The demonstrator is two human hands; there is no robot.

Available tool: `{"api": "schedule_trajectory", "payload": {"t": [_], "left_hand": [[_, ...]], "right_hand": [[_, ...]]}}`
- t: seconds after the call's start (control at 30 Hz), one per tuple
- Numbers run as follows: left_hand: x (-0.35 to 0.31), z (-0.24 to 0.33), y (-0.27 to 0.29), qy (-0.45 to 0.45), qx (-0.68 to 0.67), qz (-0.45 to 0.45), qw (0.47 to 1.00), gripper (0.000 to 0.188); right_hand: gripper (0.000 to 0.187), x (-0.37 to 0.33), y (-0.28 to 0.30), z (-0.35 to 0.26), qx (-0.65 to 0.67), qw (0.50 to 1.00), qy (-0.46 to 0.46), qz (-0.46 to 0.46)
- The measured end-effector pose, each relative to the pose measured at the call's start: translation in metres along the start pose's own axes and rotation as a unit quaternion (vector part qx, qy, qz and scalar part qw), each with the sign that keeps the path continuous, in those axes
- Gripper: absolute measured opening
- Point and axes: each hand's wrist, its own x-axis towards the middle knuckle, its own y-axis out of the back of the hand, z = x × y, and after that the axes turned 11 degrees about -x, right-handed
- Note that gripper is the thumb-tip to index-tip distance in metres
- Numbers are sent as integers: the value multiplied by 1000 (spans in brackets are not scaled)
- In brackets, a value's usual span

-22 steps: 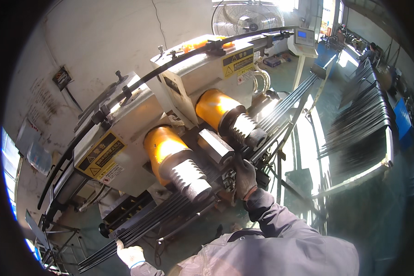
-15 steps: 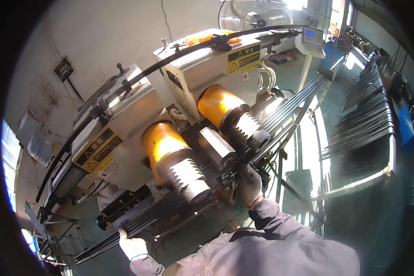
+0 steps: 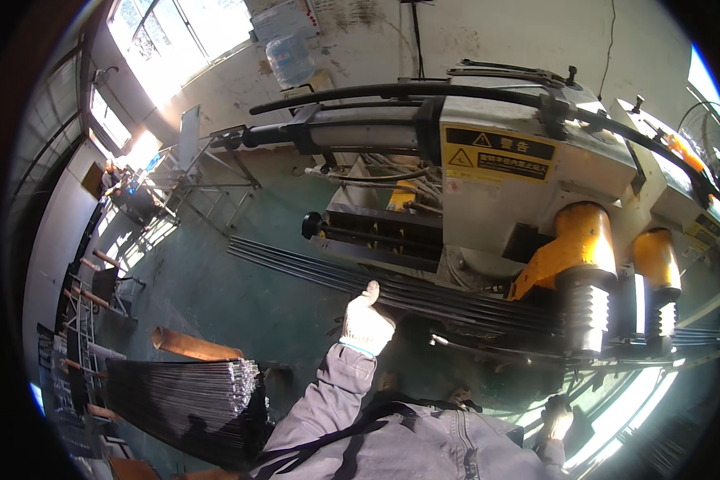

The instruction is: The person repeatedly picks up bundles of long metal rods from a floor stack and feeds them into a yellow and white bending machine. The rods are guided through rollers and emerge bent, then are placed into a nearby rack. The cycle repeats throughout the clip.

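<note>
Several long, dark metal rods (image 3: 292, 266) lie side by side across the machine and stick out to its left. My left hand (image 3: 367, 326), in a pale knitted glove, is at their near edge. Its thumb lies over the rods, and its other fingers are curled out of sight. My right hand (image 3: 557, 418), gloved too, is low on the right near my jacket, apart from the rods. Its fingers are too dark to make out. Above the rods are two orange cylinders (image 3: 588, 232) with pale ribbed ends (image 3: 586, 316).
The machine's white housing (image 3: 496, 208) bears a yellow warning label (image 3: 500, 152). A large stack of dark rods (image 3: 184, 400) is at the lower left, beside a rusty brown tube (image 3: 196, 344). Far left, another person (image 3: 110, 178) is near a metal frame. A water bottle (image 3: 290, 60) stands by the wall.
The view has swung to the left. My right hand has left the machine's middle and come back towards my body. My left hand is still at the rods.
</note>
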Motion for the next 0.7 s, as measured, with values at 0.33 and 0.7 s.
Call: {"api": "schedule_trajectory", "payload": {"t": [0.33,0.7], "left_hand": [[29,269,64,-252,-113,-1,961,38],[23,423,115,-327,18,65,943,37]], "right_hand": [[38,-114,-114,44,-98,977,-188,32],[34,-179,-263,-12,-174,964,-126,-155]]}}
